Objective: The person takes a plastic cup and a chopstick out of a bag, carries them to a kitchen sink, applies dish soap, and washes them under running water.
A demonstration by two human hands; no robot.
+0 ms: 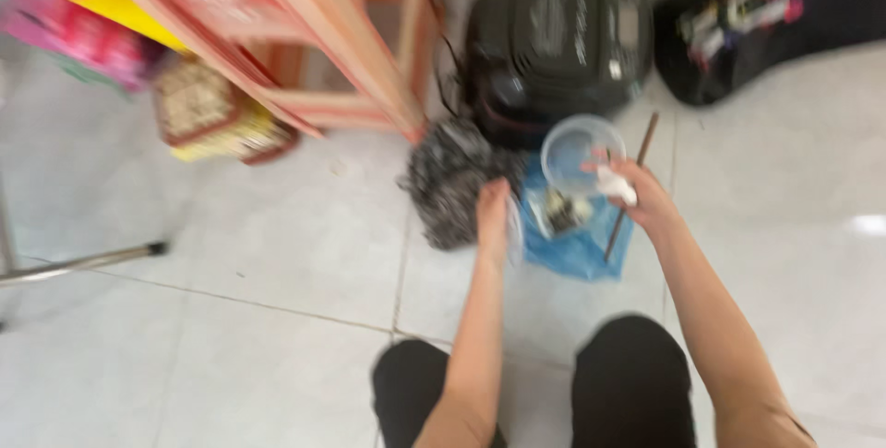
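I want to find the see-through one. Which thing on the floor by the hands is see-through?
The round plastic tub by the right hand. The bag below it is blue.

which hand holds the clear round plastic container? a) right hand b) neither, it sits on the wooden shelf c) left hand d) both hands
a: the right hand grips the clear container along with a thin brown stick, while the left hand reaches down beside the blue bag.

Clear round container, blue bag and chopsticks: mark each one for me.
clear round container (574, 148), head view, on its see-through wall.
blue bag (577, 252), head view, on its lower bare part.
chopsticks (645, 141), head view, on the upper shaft above the right hand (637, 197).
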